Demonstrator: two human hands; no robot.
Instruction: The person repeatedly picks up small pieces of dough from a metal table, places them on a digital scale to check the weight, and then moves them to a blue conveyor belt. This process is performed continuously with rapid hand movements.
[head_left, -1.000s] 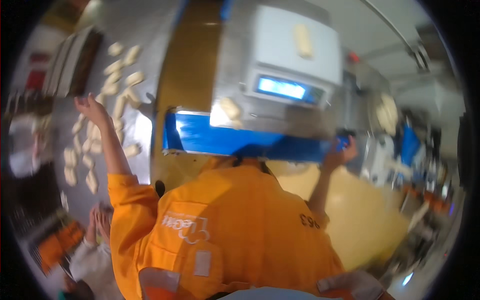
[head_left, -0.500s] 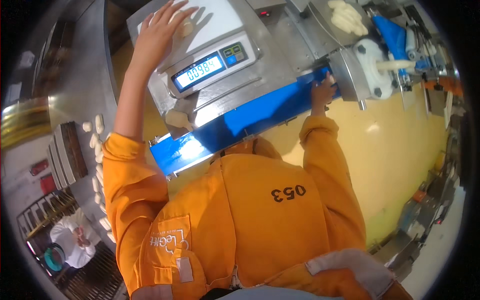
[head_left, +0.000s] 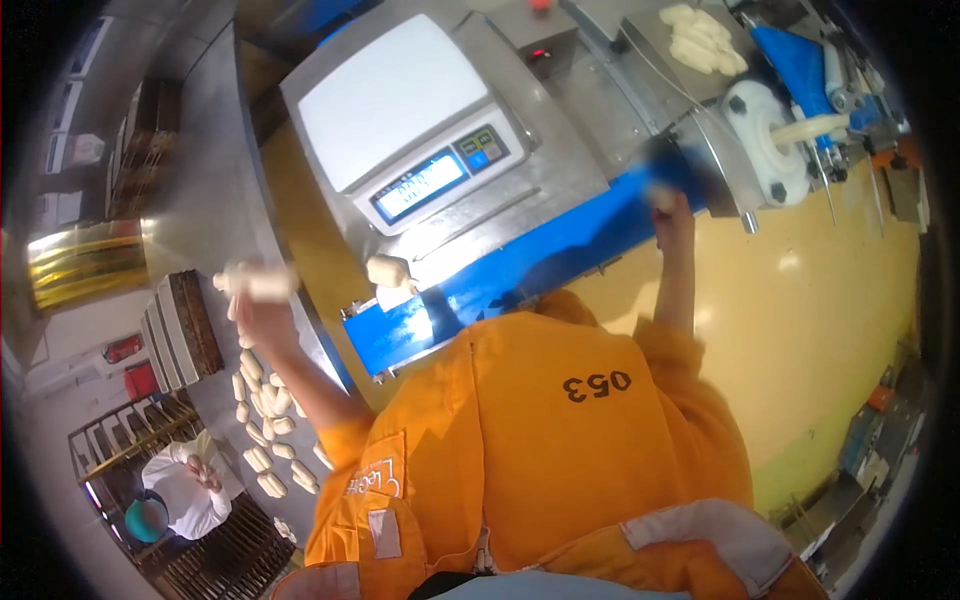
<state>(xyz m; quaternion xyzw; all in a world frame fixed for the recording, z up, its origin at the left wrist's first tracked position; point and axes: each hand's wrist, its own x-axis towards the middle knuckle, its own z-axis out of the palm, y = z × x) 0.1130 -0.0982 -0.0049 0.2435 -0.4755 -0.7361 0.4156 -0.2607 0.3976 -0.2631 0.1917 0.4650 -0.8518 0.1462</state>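
My left hand (head_left: 268,318) reaches over the steel table on the left, closed round a pale dough piece (head_left: 265,283); both are smeared by motion. Several short dough rolls (head_left: 262,400) lie on that table beside my forearm. Over the far right end of the blue conveyor belt (head_left: 520,255), my right hand (head_left: 674,222) has its fingers closed on a small pale dough lump (head_left: 660,197), also blurred. The white weighing scale (head_left: 390,100) carries nothing on its platform, and its display is lit. Another dough piece (head_left: 387,270) rests on the steel ledge between scale and belt.
A machine with a white round outlet (head_left: 765,140) and a blue part (head_left: 795,70) stands at the right. A dough heap (head_left: 700,40) lies behind it. At lower left, a person in white (head_left: 190,485) is near dark slatted racks (head_left: 240,555). Yellow floor (head_left: 810,300) spreads right.
My left hand has moved from the scale down and left to the table, and the dough lump has gone from the platform. My right hand remains by the belt's far end. The view has shifted.
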